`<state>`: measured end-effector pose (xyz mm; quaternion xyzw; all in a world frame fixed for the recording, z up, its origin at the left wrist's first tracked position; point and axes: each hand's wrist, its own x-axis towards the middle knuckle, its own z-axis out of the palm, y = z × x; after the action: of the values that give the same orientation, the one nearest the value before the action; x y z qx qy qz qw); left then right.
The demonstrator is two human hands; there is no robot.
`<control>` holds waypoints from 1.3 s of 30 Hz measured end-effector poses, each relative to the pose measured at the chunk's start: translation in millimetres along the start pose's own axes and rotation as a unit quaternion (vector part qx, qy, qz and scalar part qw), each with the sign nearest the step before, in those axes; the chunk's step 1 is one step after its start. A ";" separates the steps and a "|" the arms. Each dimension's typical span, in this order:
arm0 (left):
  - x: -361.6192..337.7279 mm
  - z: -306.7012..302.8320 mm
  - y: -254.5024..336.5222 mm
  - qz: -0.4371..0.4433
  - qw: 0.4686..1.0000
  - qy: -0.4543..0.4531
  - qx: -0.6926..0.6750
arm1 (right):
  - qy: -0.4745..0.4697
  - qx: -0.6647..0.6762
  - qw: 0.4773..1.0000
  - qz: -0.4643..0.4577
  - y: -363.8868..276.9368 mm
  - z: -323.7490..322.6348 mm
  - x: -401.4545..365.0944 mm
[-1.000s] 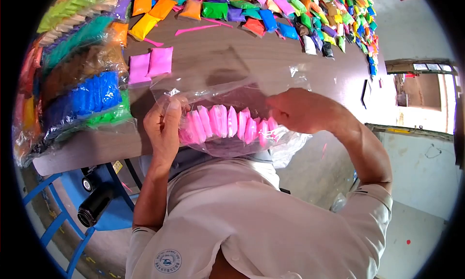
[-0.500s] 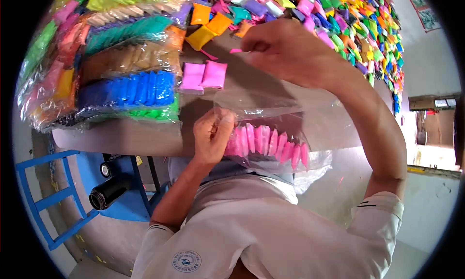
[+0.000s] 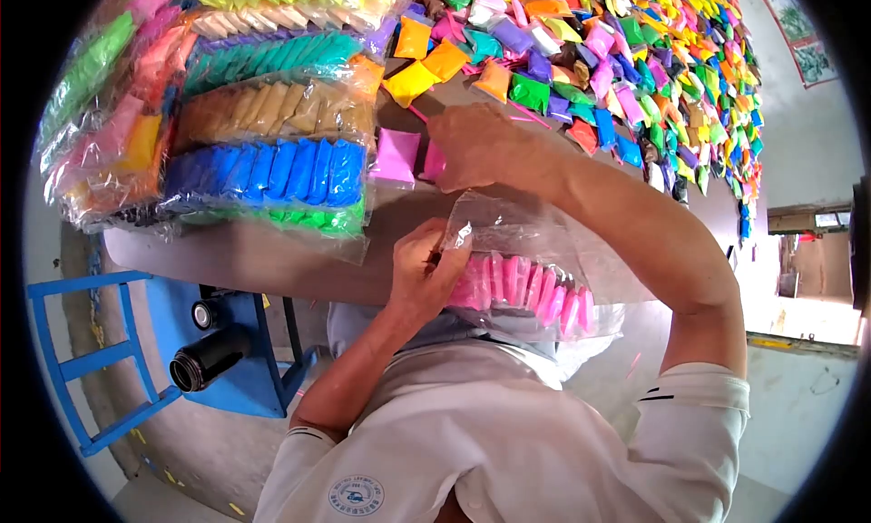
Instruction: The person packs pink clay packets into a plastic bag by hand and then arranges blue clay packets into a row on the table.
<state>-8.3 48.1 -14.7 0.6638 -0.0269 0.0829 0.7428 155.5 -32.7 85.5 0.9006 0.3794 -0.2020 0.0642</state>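
My left hand (image 3: 425, 264) is closed on the edge of a clear plastic bag (image 3: 508, 216) near the table's front edge. Inside the bag, several pink packets (image 3: 522, 283) stand in a row. Over the table, my right hand (image 3: 476, 146) is bent down with its fingers closed at a pink packet (image 3: 433, 164), covering most of it. Just left of that lies a pinkish-purple packet (image 3: 396, 157), flat on the table.
Filled clear bags, one with blue packets (image 3: 272, 174) and one with brown packets (image 3: 272, 115), are stacked at left. A large heap of loose coloured packets (image 3: 626, 65) covers the back and right. A blue stool (image 3: 245, 369) holding a black flask (image 3: 209, 358) stands below left.
My right hand has come down and left onto one of the two pinkish packets; the pink scrap in its fingers is no longer seen there. My left hand still grips the bag. The view has shifted slightly.
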 end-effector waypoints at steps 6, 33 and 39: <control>-0.2 0.1 -6.3 0.002 1.000 -0.004 -0.001 | 0.059 0.083 0.994 -0.029 -3.5 -3.5 10.0; 0.9 -1.4 -0.3 -0.024 0.998 -0.022 0.054 | 0.219 0.408 0.871 0.166 9.5 13.0 -253.3; -0.6 -0.1 -3.7 -0.023 0.998 -0.003 0.050 | 0.048 0.424 0.852 0.303 16.5 30.4 -265.2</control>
<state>-8.3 47.7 -18.3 0.7008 -0.0093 0.0652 0.7103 -9.6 -226.8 166.6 0.9192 -0.0321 -0.2703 -0.2847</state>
